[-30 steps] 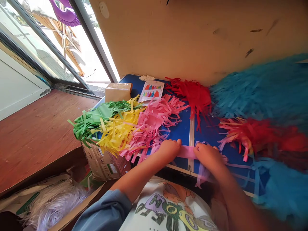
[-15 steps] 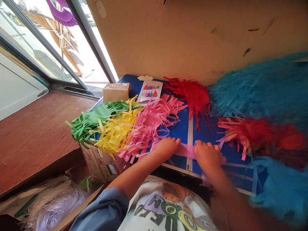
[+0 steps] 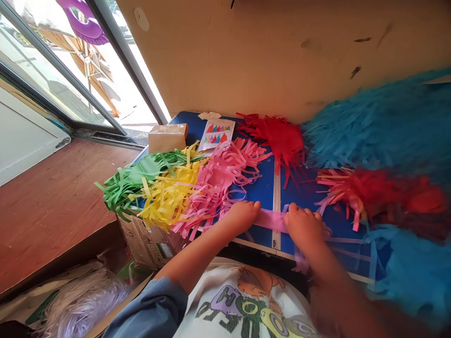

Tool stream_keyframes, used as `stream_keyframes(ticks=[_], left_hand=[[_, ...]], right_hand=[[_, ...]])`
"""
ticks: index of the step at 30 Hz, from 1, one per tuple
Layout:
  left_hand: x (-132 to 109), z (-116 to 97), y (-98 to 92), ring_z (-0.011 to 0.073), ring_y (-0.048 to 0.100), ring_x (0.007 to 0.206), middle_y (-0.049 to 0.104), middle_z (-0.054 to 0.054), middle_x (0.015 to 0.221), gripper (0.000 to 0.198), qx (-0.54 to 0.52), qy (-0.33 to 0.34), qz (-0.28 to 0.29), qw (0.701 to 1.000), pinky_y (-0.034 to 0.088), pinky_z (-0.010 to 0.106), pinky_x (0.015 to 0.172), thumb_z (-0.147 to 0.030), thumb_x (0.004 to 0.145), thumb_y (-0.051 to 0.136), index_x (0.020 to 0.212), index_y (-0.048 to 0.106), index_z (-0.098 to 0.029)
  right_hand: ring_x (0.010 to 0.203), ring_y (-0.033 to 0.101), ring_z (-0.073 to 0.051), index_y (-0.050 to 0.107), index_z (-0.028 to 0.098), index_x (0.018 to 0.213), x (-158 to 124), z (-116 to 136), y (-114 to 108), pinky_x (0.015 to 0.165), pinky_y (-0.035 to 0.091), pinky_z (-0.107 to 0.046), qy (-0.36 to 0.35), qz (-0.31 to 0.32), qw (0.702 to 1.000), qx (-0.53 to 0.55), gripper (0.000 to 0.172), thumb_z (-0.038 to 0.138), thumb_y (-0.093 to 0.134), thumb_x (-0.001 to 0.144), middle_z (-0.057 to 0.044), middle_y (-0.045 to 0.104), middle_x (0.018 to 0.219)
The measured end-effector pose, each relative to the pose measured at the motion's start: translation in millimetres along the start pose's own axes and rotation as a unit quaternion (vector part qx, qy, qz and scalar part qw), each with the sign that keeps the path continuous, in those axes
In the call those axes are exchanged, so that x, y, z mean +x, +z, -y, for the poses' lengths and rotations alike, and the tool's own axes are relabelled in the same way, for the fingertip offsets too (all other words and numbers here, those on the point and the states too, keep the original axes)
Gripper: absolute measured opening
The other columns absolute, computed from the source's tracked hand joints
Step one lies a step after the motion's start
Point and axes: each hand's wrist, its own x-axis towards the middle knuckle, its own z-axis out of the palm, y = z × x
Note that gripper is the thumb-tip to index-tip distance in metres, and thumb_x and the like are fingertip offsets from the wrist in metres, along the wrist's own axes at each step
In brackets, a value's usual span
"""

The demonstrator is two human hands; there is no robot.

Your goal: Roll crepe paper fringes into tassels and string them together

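Between my two hands a lilac tissue-paper tassel (image 3: 271,220) is stretched flat over the blue table (image 3: 262,190). My left hand (image 3: 245,214) is closed round its left part, fingers curled. My right hand (image 3: 303,224) grips the other side, with loose lilac strips hanging beneath it. Just left of my left hand lie pink fringed tissue (image 3: 220,171), yellow fringed tissue (image 3: 172,188) and green fringed tissue (image 3: 146,169). To the right of my right hand, red fringed tissue (image 3: 377,190) and blue fringed tissue (image 3: 410,260) lie partly blurred.
Behind are a brown paper packet (image 3: 167,138), a printed tassel card (image 3: 216,134), more red tissue (image 3: 278,136) and a large blue fringe pile (image 3: 373,126) against the wall. An open cardboard box (image 3: 105,324) with pale shredded strips stands lower left. A glass door (image 3: 66,70) is at upper left.
The view has shifted slightly, so most things sit a little further left. Both hands keep their hold on the lilac tassel with hardly any movement.
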Motion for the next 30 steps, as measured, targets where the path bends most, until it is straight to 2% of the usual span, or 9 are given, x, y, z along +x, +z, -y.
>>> stream_keyframes(ticks=[7,10,14,17,19,21,23,25,30], left_hand=[[-18,-4,-20.2,0.0269,0.051,0.098,0.054,0.015,0.110,0.023,0.042,-0.057,-0.066,0.995,0.042,0.039,0.077,-0.012,0.089,0.033,0.099,0.054,-0.012],[-25,-2,-25.0,0.0251,0.052,0.099,0.056,0.010,0.110,0.022,-0.001,-0.092,-0.101,0.991,0.042,0.038,0.079,-0.019,0.090,0.039,0.106,0.052,-0.015],[-26,-7,-23.7,0.0233,0.054,0.097,0.060,0.006,0.104,0.027,-0.062,-0.076,-0.095,0.991,0.043,0.037,0.082,-0.030,0.087,0.047,0.110,0.053,-0.017],[-27,-24,-15.4,0.0236,0.053,0.103,0.060,0.008,0.111,0.033,-0.025,-0.004,-0.125,0.992,0.040,0.038,0.089,-0.032,0.088,0.045,0.114,0.053,-0.015],[-31,-39,-3.2,0.0240,0.046,0.116,0.052,0.011,0.127,0.047,0.000,0.083,-0.153,0.985,0.034,0.037,0.098,-0.040,0.088,0.041,0.125,0.046,-0.011],[-34,-50,13.2,0.0253,0.035,0.128,0.040,0.013,0.139,0.065,0.013,0.126,-0.156,0.980,0.027,0.036,0.104,-0.053,0.086,0.037,0.132,0.037,-0.006],[-36,-54,28.9,0.0272,0.028,0.132,0.034,0.015,0.142,0.076,0.017,0.100,-0.134,0.986,0.024,0.038,0.106,-0.061,0.084,0.032,0.135,0.033,-0.003],[-38,-49,39.3,0.0275,0.026,0.133,0.031,0.016,0.143,0.078,0.010,0.067,-0.112,0.991,0.023,0.038,0.107,-0.062,0.084,0.028,0.136,0.032,-0.003],[-49,-24,39.1,0.0285,0.022,0.135,0.024,0.017,0.145,0.083,-0.010,0.036,-0.092,0.995,0.023,0.040,0.107,-0.065,0.083,0.026,0.137,0.029,-0.002]], right_hand=[[0.088,0.055,-0.028,0.049,0.011,0.097,2,4,-6,0.069,0.032,-0.036,0.006,-0.011,1.000,-0.001,0.019,0.011,0.033,0.086,-0.014,0.060,0.089],[0.088,0.055,-0.027,0.050,0.011,0.097,4,4,-7,0.070,0.032,-0.036,-0.001,-0.008,1.000,0.001,0.019,0.011,0.035,0.086,-0.013,0.060,0.088],[0.089,0.054,-0.028,0.051,0.012,0.095,4,3,-5,0.070,0.032,-0.037,0.003,-0.009,1.000,0.004,0.018,0.012,0.035,0.086,-0.012,0.060,0.089],[0.089,0.055,-0.028,0.051,0.012,0.094,3,2,-4,0.070,0.033,-0.036,0.006,-0.008,1.000,0.008,0.018,0.013,0.035,0.087,-0.012,0.060,0.090],[0.089,0.055,-0.027,0.052,0.013,0.094,3,2,-4,0.070,0.033,-0.036,0.006,-0.007,1.000,0.013,0.018,0.013,0.035,0.087,-0.012,0.060,0.090],[0.089,0.055,-0.027,0.052,0.013,0.094,4,3,-4,0.070,0.033,-0.036,0.006,-0.008,1.000,0.018,0.019,0.013,0.035,0.087,-0.011,0.060,0.090],[0.089,0.055,-0.028,0.052,0.013,0.094,4,3,-4,0.070,0.033,-0.037,0.011,-0.009,1.000,0.022,0.019,0.013,0.034,0.087,-0.012,0.060,0.091],[0.089,0.054,-0.028,0.053,0.013,0.093,5,4,-4,0.071,0.033,-0.037,0.015,-0.007,1.000,0.024,0.020,0.013,0.034,0.087,-0.012,0.060,0.091],[0.089,0.054,-0.028,0.054,0.013,0.092,5,4,-5,0.071,0.033,-0.038,0.013,0.002,1.000,0.025,0.022,0.011,0.034,0.085,-0.013,0.059,0.090]])
